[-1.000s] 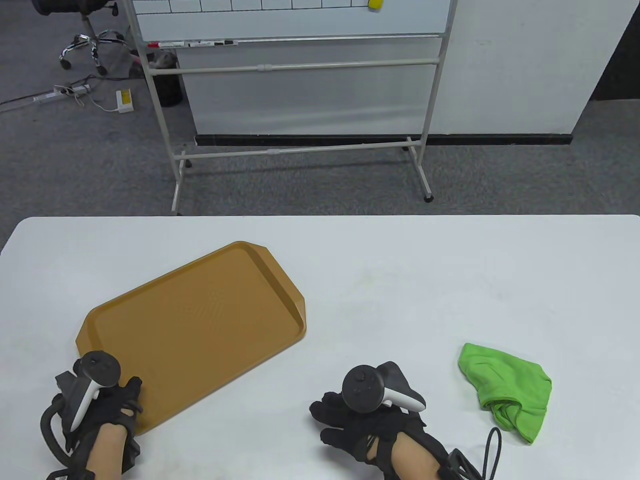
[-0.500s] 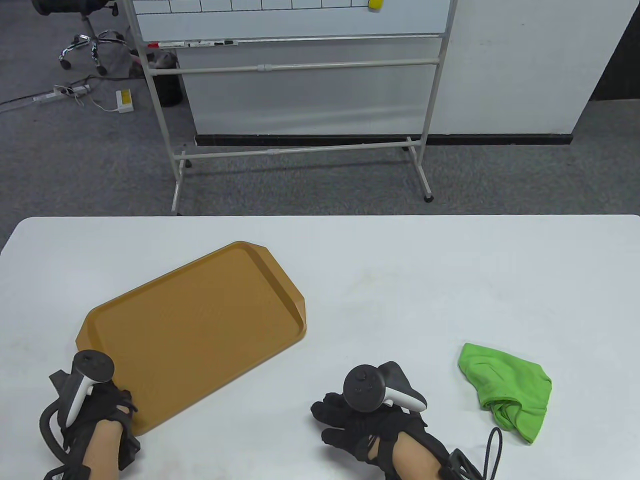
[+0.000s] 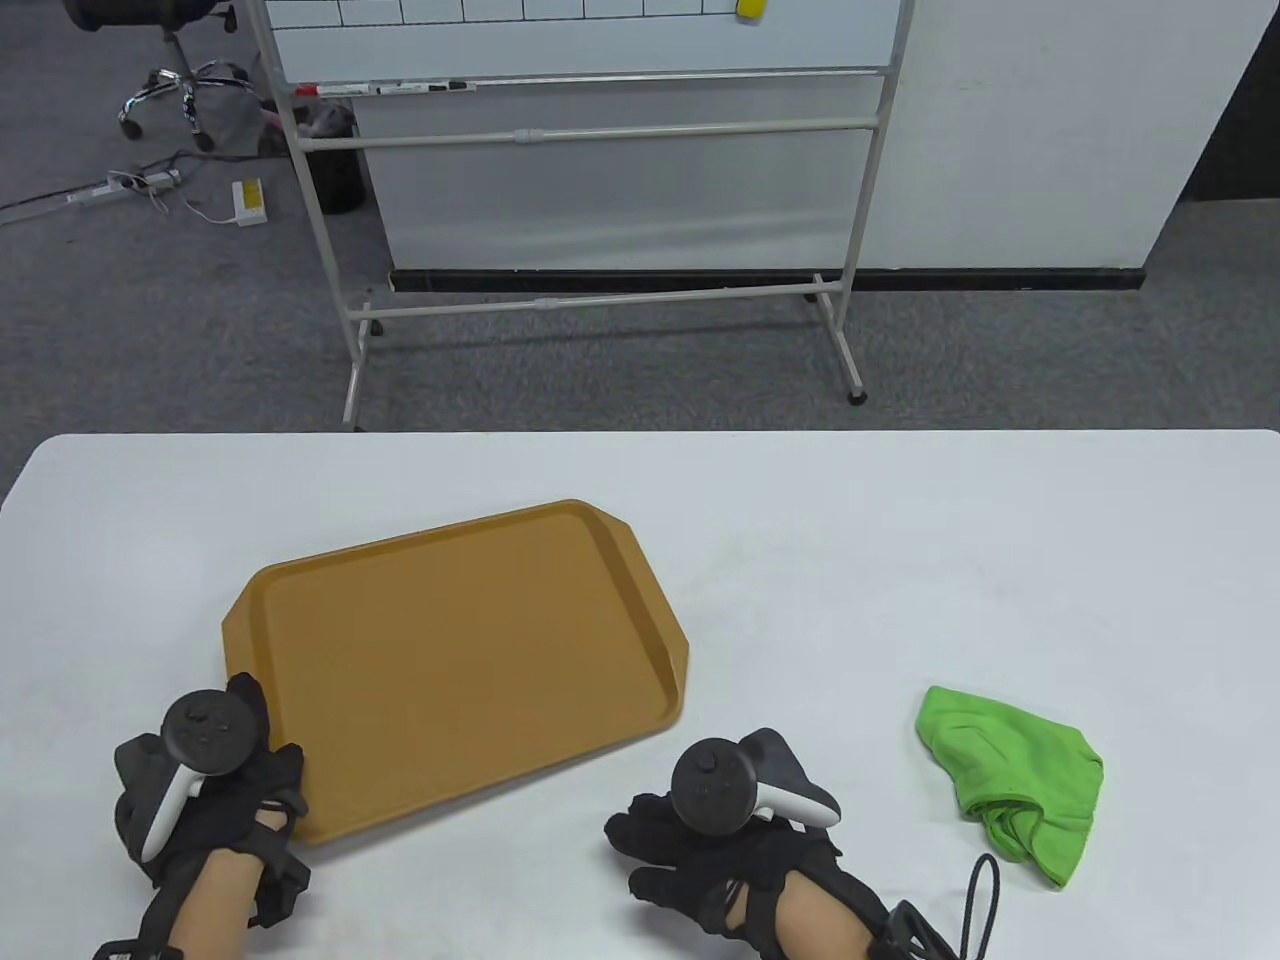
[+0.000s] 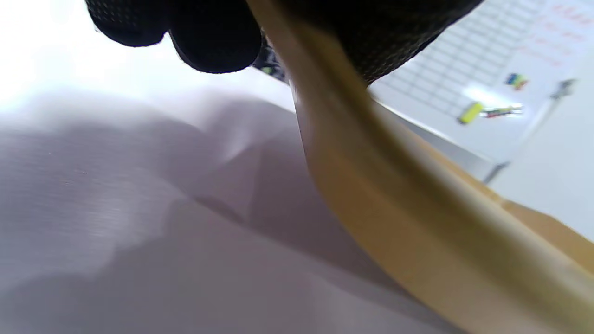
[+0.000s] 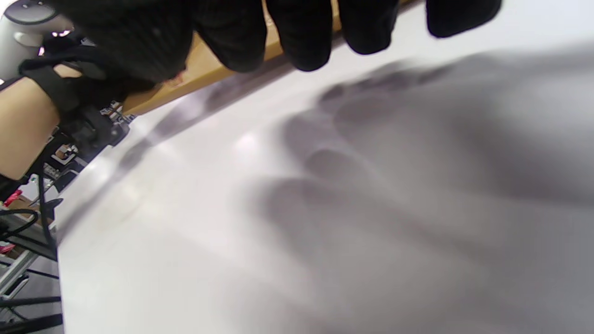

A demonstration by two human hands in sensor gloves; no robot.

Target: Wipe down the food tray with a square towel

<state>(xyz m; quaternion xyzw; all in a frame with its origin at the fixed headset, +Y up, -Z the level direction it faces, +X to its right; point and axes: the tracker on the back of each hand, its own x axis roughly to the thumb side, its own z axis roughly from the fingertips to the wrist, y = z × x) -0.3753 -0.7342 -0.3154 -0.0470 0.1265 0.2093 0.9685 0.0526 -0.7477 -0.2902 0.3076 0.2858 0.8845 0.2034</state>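
Note:
The brown food tray (image 3: 460, 650) lies flat on the white table, left of centre. My left hand (image 3: 255, 775) grips its near left corner. In the left wrist view the tray's rim (image 4: 394, 199) runs between my gloved fingers (image 4: 213, 37). The green square towel (image 3: 1010, 775) lies crumpled at the near right, with no hand on it. My right hand (image 3: 690, 830) is open and empty, fingers spread just above the table, between the tray and the towel. The right wrist view shows its fingers (image 5: 301, 32) over the table with the tray's edge (image 5: 209, 67) behind them.
The white table (image 3: 900, 560) spans the view, its far edge at mid-frame. A whiteboard on a rolling stand (image 3: 600, 150) stands on the carpet beyond it. A black cable loop (image 3: 985, 890) hangs off my right wrist beside the towel.
My left hand has slid the tray to the right and turned it, so its long side lies closer to the table's front edge. My right hand has shifted slightly left.

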